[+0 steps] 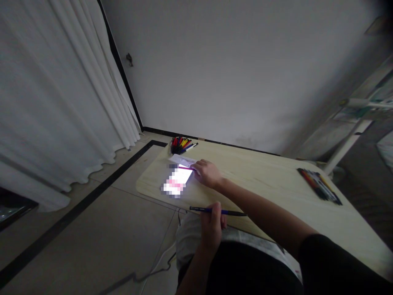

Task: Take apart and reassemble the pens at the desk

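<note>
Left hand (211,226); right hand (208,174); two pens (229,212) (185,167)

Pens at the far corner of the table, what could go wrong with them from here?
The bundle of pens lies right at the table corner, near the right hand with its magenta pen; a nudge might roll some onto the floor. The blue pen in the left hand is held at the table's near edge, so a loosened grip would likely drop it.

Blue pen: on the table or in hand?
In hand: the left hand grips the blue pen midway, level, near the table's edge; right hand holds a pink pen.
</note>
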The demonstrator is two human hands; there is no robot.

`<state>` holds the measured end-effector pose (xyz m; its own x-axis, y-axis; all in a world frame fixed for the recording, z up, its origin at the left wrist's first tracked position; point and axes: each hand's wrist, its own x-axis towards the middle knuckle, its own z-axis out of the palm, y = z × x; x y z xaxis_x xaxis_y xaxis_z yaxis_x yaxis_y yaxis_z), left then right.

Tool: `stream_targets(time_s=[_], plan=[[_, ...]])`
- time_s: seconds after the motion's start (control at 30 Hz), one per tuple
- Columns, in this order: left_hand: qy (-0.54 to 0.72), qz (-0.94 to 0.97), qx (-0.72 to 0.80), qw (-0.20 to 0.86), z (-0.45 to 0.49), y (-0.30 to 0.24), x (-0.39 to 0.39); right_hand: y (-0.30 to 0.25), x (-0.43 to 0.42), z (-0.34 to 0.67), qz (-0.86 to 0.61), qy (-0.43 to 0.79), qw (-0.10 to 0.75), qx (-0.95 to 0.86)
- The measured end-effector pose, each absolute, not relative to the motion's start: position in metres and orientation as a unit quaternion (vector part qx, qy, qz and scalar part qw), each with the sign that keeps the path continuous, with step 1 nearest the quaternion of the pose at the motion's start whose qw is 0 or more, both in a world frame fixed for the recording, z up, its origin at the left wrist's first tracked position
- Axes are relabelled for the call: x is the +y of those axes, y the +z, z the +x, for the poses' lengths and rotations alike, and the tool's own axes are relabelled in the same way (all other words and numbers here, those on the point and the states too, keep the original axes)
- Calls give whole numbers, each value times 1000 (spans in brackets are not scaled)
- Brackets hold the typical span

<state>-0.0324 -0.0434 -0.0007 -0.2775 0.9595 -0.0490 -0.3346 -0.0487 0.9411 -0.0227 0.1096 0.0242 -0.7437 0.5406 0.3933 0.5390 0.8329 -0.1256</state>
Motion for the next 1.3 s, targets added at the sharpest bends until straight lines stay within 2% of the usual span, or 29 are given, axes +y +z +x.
stream_targets(time_s=[0.2, 0.37, 0.5, 0.63, 0.77, 0.97, 1.3], plan=[[637, 323, 495, 495, -30, 1, -44, 26, 109, -23, -239, -18, 177, -955], [635, 334, 499, 485, -29, 3, -43, 40, 102, 6, -256, 38, 257, -931], [628, 333, 502, 493, -27, 7, -37, 47, 82, 62, -355, 183, 358, -844], [603, 366, 495, 508, -17, 13, -25, 40, 44, 120, -427, 391, 377, -723], [580, 406, 488, 510, 1, 18, -15, 23, 6, 147, -461, 478, 409, -625], [551, 463, 498, 484, 19, 16, -9, 12, -9, 151, -475, 454, 463, -595], [506, 507, 477, 509, 11, 7, -2, 10, -14, 155, -457, 392, 465, -649]])
